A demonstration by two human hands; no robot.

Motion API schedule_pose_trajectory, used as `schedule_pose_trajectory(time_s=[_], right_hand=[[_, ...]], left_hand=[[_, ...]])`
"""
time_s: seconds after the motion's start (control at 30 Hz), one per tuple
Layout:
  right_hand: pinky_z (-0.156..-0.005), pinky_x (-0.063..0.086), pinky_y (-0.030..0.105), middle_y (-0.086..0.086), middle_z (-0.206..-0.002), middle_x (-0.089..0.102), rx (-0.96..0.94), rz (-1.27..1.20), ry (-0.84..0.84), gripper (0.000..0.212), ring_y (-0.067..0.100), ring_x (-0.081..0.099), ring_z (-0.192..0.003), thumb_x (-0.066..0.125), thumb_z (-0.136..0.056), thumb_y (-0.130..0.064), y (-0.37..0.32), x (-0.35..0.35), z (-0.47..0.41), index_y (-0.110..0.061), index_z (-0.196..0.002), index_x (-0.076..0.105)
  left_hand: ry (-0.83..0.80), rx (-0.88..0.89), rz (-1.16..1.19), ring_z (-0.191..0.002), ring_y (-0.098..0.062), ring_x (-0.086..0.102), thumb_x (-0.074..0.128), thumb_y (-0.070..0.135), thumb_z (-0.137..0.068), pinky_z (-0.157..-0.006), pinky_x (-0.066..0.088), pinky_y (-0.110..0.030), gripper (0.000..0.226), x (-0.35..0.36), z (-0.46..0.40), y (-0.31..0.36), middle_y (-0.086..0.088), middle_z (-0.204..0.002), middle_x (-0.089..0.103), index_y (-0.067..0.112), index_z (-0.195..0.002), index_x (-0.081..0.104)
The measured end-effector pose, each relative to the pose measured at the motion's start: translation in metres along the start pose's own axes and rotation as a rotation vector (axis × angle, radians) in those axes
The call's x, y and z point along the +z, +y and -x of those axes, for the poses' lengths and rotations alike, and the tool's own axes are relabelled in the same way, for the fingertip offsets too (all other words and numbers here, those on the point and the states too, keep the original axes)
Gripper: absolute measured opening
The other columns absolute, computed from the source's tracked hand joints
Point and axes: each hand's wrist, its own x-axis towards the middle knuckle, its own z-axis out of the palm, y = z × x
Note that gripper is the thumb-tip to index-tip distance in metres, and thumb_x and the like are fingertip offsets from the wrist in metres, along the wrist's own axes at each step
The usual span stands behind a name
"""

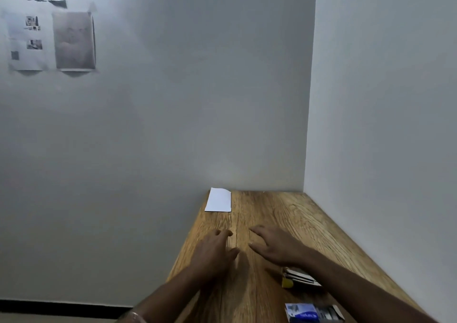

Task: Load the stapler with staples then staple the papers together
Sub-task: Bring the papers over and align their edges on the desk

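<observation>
White papers [218,200] lie at the far left corner of the wooden table [284,214]. My left hand [214,251] and my right hand [274,244] rest palm down on the table's middle, fingers spread, holding nothing. Under my right forearm lies the stapler [298,277], grey with a yellow end. A blue and white staple box [312,312] sits at the near edge, partly cut off by the frame.
White walls close the table in at the back and on the right. The table's left edge drops to a floor with a dark skirting strip [64,306]. Printed sheets [49,35] hang on the wall at upper left.
</observation>
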Motion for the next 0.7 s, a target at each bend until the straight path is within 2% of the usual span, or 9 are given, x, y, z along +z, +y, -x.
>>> schedule_pose_trajectory(time_s=[0.4,0.7], right_hand=[[-0.115,0.034,0.041,0.004,-0.157,0.037,-0.067,0.063,-0.045,0.066,0.022,0.034,-0.143,0.052,-0.096,-0.045,0.003,0.026,-0.113,-0.019,-0.153,0.031],[-0.119,0.025,0.050,0.008,-0.161,0.026,-0.007,0.108,-0.134,0.069,0.026,0.023,-0.148,0.047,-0.097,-0.047,0.025,0.065,-0.186,-0.019,-0.155,0.023]], left_hand=[[-0.077,0.054,-0.231,-0.134,-0.029,0.043,0.051,0.054,-0.093,-0.109,0.038,-0.044,0.066,0.000,-0.101,-0.063,-0.006,-0.155,0.035,0.025,-0.148,0.031],[-0.109,-0.063,-0.246,-0.142,-0.031,0.035,0.042,0.061,-0.093,-0.116,0.025,-0.050,0.073,0.019,-0.170,-0.109,-0.010,-0.159,0.028,0.022,-0.152,0.023]])
